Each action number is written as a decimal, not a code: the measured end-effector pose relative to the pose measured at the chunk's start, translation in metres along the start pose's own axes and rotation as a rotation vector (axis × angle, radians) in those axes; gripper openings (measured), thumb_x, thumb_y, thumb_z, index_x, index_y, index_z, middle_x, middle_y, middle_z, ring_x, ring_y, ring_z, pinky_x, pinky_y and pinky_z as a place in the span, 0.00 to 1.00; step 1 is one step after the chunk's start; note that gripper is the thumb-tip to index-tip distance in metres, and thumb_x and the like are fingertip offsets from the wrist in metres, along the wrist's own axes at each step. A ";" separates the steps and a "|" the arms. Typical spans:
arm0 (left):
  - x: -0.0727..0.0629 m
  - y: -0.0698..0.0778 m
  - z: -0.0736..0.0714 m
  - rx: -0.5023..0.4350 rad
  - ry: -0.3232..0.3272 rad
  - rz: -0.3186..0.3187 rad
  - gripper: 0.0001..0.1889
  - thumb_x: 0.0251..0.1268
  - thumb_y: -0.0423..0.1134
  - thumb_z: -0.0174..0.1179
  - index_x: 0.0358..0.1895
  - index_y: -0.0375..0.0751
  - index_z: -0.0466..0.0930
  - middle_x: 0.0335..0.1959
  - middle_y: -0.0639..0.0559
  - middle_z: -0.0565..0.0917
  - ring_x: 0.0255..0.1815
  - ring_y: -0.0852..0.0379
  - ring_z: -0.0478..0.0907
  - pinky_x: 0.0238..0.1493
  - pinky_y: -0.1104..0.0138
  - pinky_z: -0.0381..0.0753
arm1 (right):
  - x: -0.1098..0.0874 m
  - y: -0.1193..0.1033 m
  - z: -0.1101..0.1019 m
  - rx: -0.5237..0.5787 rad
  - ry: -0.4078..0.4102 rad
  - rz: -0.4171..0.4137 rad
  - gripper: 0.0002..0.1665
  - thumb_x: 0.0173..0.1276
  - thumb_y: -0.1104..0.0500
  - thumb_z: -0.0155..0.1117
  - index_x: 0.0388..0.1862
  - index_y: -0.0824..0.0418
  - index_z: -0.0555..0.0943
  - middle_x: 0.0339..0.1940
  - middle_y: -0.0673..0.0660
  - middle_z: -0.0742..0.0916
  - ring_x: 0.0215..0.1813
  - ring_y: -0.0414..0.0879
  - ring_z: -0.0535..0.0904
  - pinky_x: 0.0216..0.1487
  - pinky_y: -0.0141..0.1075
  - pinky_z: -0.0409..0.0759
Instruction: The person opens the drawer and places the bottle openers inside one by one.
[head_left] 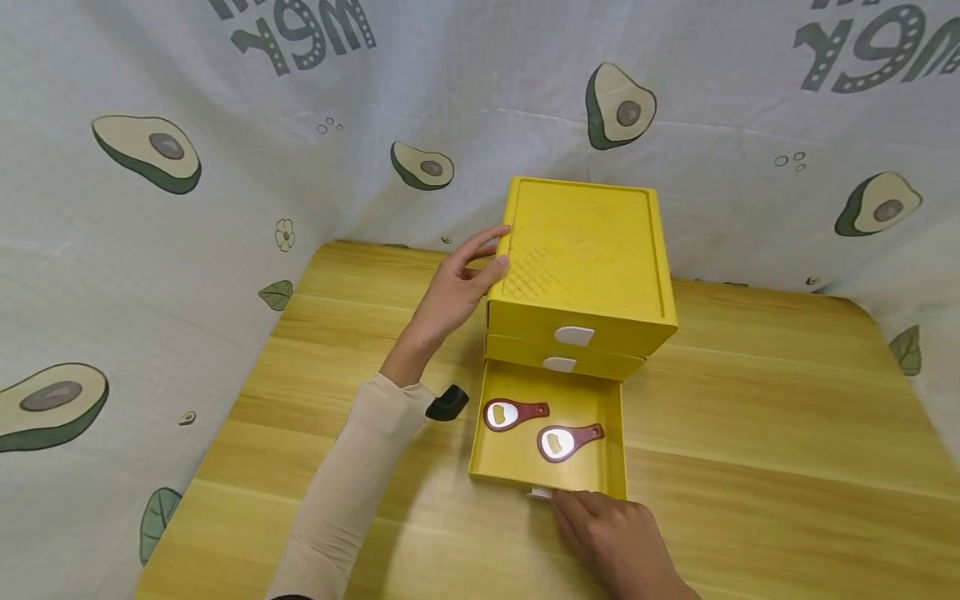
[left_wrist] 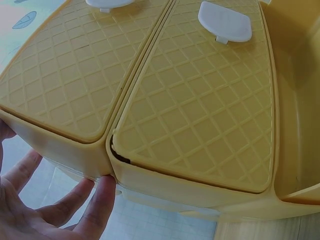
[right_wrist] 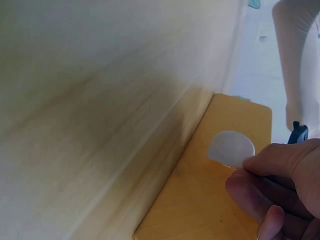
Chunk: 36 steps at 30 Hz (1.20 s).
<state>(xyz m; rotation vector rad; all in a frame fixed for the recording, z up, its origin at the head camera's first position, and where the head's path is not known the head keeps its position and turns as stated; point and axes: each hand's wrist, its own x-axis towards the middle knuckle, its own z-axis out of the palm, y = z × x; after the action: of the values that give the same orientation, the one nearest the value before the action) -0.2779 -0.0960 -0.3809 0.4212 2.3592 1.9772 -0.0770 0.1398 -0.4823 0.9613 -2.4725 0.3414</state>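
A yellow drawer cabinet (head_left: 592, 242) stands on the wooden table, its lowest drawer (head_left: 510, 460) pulled out toward me. Inside that drawer lie two dark red bottle openers, one at the left (head_left: 517, 413) and another (head_left: 564, 442) nearer the front right. My right hand (head_left: 617, 537) pinches the drawer's white handle (right_wrist: 230, 148) between thumb and fingers. Against the cabinet's left side, my left hand (head_left: 450, 296) rests with spread fingers, thumb at the top edge. In the left wrist view, its fingertips (left_wrist: 102, 192) touch the yellow side wall.
Two upper drawers are closed, each with a white handle, the top one (head_left: 574, 336) and the middle one (head_left: 559, 364). Behind the cabinet hangs a pale avocado-print cloth (head_left: 510, 83). Wooden tabletop (head_left: 772, 408) extends on both sides. A black piece (head_left: 447, 403) sits at my left wrist.
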 end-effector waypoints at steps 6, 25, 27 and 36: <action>0.000 0.000 -0.001 -0.006 -0.005 0.007 0.23 0.76 0.49 0.55 0.71 0.66 0.70 0.70 0.49 0.71 0.53 0.49 0.78 0.55 0.57 0.78 | 0.007 0.007 0.006 -0.037 0.052 0.013 0.37 0.84 0.47 0.31 0.29 0.56 0.86 0.23 0.47 0.88 0.22 0.37 0.82 0.18 0.33 0.77; 0.000 0.000 -0.001 -0.007 -0.015 0.013 0.23 0.76 0.50 0.55 0.71 0.68 0.70 0.70 0.49 0.71 0.54 0.49 0.78 0.55 0.57 0.78 | 0.029 0.033 0.020 0.025 0.066 0.089 0.06 0.50 0.64 0.76 0.28 0.58 0.86 0.25 0.50 0.89 0.25 0.42 0.86 0.21 0.36 0.79; 0.000 0.000 0.000 -0.011 -0.015 0.009 0.23 0.76 0.50 0.55 0.71 0.68 0.70 0.70 0.50 0.71 0.54 0.49 0.78 0.55 0.57 0.78 | 0.030 0.035 0.020 0.023 0.070 0.093 0.06 0.51 0.64 0.76 0.28 0.58 0.87 0.26 0.50 0.90 0.25 0.42 0.86 0.21 0.37 0.79; -0.001 0.000 0.000 -0.010 -0.015 0.011 0.22 0.76 0.50 0.55 0.71 0.69 0.70 0.70 0.50 0.71 0.54 0.49 0.78 0.55 0.57 0.78 | 0.041 0.044 0.024 -0.015 0.057 0.140 0.04 0.55 0.64 0.76 0.31 0.60 0.88 0.27 0.51 0.90 0.25 0.44 0.86 0.20 0.37 0.78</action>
<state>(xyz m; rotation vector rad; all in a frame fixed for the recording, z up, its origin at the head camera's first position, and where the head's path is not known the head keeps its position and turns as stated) -0.2770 -0.0958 -0.3809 0.4481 2.3422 1.9826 -0.1415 0.1389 -0.4851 0.7639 -2.4923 0.3900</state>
